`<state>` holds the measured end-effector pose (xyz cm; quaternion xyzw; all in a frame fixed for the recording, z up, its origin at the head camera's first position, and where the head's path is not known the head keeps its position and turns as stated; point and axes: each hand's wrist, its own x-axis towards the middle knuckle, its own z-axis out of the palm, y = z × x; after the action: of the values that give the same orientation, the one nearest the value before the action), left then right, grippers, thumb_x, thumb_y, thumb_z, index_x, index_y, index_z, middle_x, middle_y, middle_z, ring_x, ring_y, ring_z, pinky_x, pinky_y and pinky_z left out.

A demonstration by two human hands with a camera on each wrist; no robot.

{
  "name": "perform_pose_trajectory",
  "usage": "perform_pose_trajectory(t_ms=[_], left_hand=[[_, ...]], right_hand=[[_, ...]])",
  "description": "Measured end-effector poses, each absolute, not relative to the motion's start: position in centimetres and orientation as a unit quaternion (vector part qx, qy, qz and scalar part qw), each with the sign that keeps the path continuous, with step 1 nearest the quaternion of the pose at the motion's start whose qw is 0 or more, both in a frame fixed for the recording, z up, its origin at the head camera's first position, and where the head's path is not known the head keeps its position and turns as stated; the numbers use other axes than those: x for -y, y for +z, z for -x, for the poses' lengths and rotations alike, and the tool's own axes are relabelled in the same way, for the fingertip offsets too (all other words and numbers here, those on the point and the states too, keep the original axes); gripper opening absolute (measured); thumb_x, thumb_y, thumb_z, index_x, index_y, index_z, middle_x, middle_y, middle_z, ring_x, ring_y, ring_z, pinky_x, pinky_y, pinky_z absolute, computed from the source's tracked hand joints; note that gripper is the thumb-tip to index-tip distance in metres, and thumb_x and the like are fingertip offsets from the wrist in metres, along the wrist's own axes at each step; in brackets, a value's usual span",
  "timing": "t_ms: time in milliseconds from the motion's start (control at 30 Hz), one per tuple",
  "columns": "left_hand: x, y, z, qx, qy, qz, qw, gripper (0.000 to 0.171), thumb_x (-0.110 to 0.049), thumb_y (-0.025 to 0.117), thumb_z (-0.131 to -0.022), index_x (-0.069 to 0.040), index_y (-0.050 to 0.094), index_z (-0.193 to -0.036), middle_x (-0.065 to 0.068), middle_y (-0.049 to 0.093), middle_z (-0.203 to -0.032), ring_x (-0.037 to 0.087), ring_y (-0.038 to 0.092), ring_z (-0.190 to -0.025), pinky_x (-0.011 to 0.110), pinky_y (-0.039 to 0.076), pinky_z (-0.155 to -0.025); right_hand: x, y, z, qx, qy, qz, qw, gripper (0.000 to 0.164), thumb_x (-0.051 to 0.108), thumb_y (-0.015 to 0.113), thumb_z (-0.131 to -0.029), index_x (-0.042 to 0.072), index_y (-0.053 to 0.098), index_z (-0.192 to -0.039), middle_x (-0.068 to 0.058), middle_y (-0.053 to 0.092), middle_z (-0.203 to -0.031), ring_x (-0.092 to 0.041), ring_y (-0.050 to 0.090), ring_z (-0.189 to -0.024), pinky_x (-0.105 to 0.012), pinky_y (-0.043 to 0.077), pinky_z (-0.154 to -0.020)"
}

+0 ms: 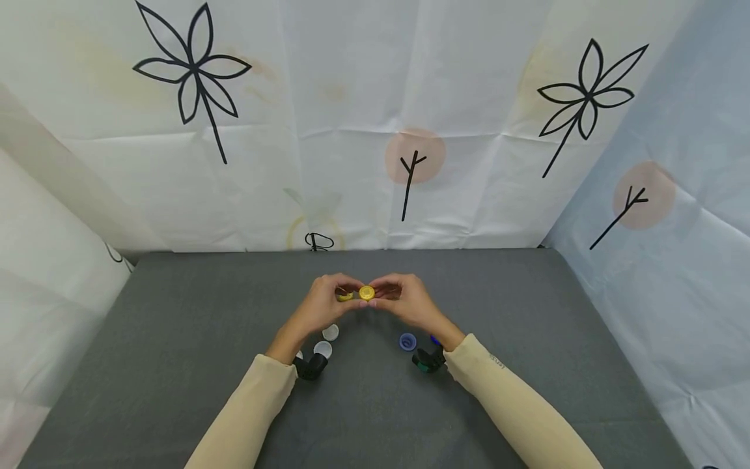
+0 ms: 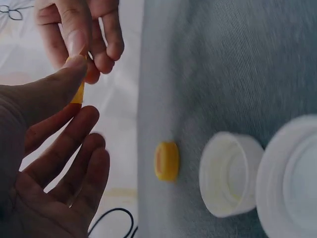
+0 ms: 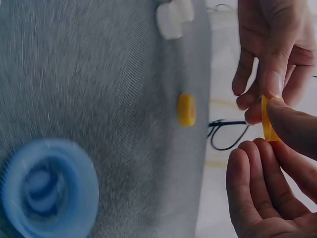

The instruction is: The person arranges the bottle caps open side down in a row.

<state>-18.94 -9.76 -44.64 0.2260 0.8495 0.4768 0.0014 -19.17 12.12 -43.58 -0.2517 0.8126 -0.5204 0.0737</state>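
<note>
A small round yellow bottle cap (image 1: 366, 292) is held up between the two hands. My left hand (image 1: 324, 303) pinches it between thumb and fingertips on one side. Opposite, my right hand (image 1: 415, 305) pinches the other side, and the thumbs come close together. In the left wrist view the cap shows edge-on, partly covered by the thumb. A second yellow cap (image 2: 167, 161) lies on the table beyond the left hand; in the head view that hand partly hides it.
White caps (image 1: 323, 349) lie on the grey table (image 1: 193, 365) by the left wrist. A light blue cap (image 1: 407, 341) and a darker blue cap (image 1: 435, 339), partly hidden, lie by the right wrist. White printed cloth walls (image 1: 351, 78) stand behind and at the sides.
</note>
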Motion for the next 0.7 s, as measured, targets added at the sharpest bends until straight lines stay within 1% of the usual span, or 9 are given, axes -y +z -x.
perform_pose_trajectory(t_ms=[67, 167, 433, 700], left_hand=[[9.8, -44.8, 19.5, -0.86, 0.455, -0.229, 0.0, 0.025, -0.015, 0.084, -0.086, -0.005, 0.077, -0.108, 0.007, 0.073, -0.105, 0.033, 0.066, -0.099, 0.046, 0.054, -0.084], [9.8, -45.1, 20.3, -0.875, 0.428, -0.226, 0.0, 0.023, -0.015, 0.085, -0.085, -0.007, 0.078, -0.106, 0.006, 0.073, -0.103, 0.031, 0.064, -0.097, 0.046, 0.051, -0.082], [9.6, -46.6, 21.8, -0.897, 0.386, -0.214, 0.006, 0.024, -0.016, 0.087, -0.083, -0.006, 0.08, -0.103, 0.007, 0.074, -0.1, 0.028, 0.06, -0.096, 0.046, 0.045, -0.088], [9.5, -47.8, 22.5, -0.907, 0.371, -0.199, 0.011, 0.024, -0.017, 0.088, -0.081, -0.006, 0.08, -0.102, 0.007, 0.071, -0.1, 0.027, 0.056, -0.096, 0.046, 0.044, -0.088]], right_hand=[[-11.8, -43.8, 19.8, -0.833, -0.49, 0.246, 0.073, 0.029, 0.002, 0.077, -0.09, -0.006, 0.07, -0.116, -0.018, 0.071, -0.106, -0.03, 0.071, -0.094, -0.038, 0.058, -0.083], [-11.6, -44.6, 21.1, -0.857, -0.448, 0.242, 0.074, 0.028, 0.008, 0.079, -0.089, 0.0, 0.072, -0.115, -0.009, 0.072, -0.102, -0.02, 0.07, -0.091, -0.028, 0.057, -0.08], [-10.7, -45.2, 22.8, -0.89, -0.375, 0.244, 0.093, 0.024, 0.01, 0.081, -0.088, 0.002, 0.074, -0.109, -0.007, 0.073, -0.096, -0.016, 0.069, -0.085, -0.026, 0.056, -0.075], [-10.2, -45.7, 23.6, -0.903, -0.342, 0.236, 0.106, 0.021, 0.011, 0.082, -0.087, 0.002, 0.076, -0.106, -0.005, 0.072, -0.093, -0.014, 0.067, -0.083, -0.028, 0.055, -0.075]])
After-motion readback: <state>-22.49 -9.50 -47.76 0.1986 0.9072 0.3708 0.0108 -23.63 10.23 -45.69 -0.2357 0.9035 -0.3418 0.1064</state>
